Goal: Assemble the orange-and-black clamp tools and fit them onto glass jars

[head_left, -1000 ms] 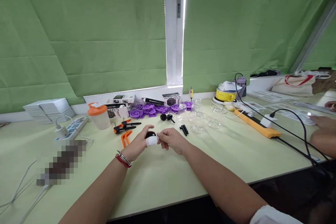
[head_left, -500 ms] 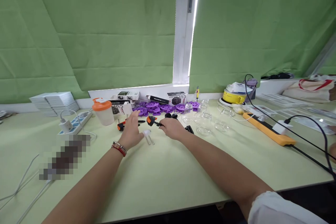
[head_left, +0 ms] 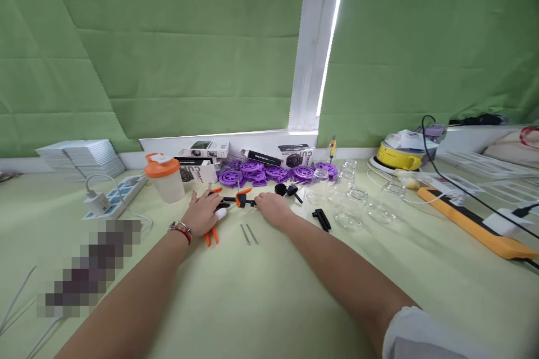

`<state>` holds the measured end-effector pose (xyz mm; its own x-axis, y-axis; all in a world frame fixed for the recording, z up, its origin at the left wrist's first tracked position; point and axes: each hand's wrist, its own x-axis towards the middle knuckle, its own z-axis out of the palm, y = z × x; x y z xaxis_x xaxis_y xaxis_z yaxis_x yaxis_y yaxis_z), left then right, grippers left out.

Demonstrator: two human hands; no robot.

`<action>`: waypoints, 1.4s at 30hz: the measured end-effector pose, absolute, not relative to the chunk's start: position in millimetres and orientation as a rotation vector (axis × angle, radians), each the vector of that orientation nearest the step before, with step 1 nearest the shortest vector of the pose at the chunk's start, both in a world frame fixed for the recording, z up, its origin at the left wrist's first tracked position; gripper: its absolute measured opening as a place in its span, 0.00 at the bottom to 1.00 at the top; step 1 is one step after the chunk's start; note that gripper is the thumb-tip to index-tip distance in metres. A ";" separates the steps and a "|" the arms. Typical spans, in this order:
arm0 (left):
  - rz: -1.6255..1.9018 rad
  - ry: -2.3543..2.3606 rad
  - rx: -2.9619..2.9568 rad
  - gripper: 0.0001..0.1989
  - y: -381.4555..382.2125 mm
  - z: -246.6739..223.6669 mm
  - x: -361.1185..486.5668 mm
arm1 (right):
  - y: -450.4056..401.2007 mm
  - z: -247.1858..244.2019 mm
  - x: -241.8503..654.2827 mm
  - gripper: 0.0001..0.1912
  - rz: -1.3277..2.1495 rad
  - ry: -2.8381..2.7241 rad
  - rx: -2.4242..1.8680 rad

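Black-and-orange clamps lie at the middle of the table. My left hand (head_left: 202, 213) is closed over one clamp, whose orange handles (head_left: 211, 235) stick out below the palm. The fingers of my right hand (head_left: 273, 207) are closed on the right end of the bar of another black-and-orange clamp (head_left: 241, 198). Two thin metal rods (head_left: 251, 234) lie side by side just in front of the hands. Right of my right hand are small round black parts (head_left: 292, 190) and a black hinged piece (head_left: 322, 219).
Purple plastic parts (head_left: 275, 173) and cup holder boxes (head_left: 197, 173) line the back. A shaker bottle (head_left: 165, 182) stands at left, by a power strip (head_left: 126, 190). Clear glassware (head_left: 348, 216), a yellow pot (head_left: 400, 157) and an orange power strip (head_left: 471, 224) are at right.
My left hand has come down onto the clamp and closed. The clamp by my right hand now lies lower, along the table. The view has shifted slightly, and both metal rods show fully.
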<state>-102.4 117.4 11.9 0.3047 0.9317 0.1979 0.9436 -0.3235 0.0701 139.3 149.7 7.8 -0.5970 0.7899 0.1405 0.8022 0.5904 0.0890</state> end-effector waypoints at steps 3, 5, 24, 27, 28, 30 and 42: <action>-0.372 -1.768 -2.486 0.19 113.7 10.8 -103.7 | 153.6 4.8 133.7 0.13 -0.208 -2.738 -1.347; -0.380 -1.775 -2.478 0.19 112.4 9.2 -103.5 | 155.7 3.2 130.4 0.13 -0.198 -2.741 -1.334; -0.362 -1.785 -2.453 0.21 113.0 5.3 -110.4 | 153.9 4.0 134.6 0.15 -0.038 -2.636 -1.406; -0.372 -1.789 -2.444 0.20 111.4 6.7 -109.2 | 152.6 11.6 144.7 0.17 -0.014 -2.618 -1.401; -0.368 -1.791 -2.440 0.20 110.7 7.4 -108.6 | 152.6 14.8 149.7 0.17 -0.016 -2.600 -1.410; -0.356 -1.795 -2.427 0.21 109.7 8.7 -107.6 | 153.1 20.8 161.7 0.19 -0.050 -2.514 -1.472; -0.700 -1.838 -2.225 0.21 117.2 1.3 -118.6 | 153.8 14.7 209.8 0.19 0.161 -2.078 -2.031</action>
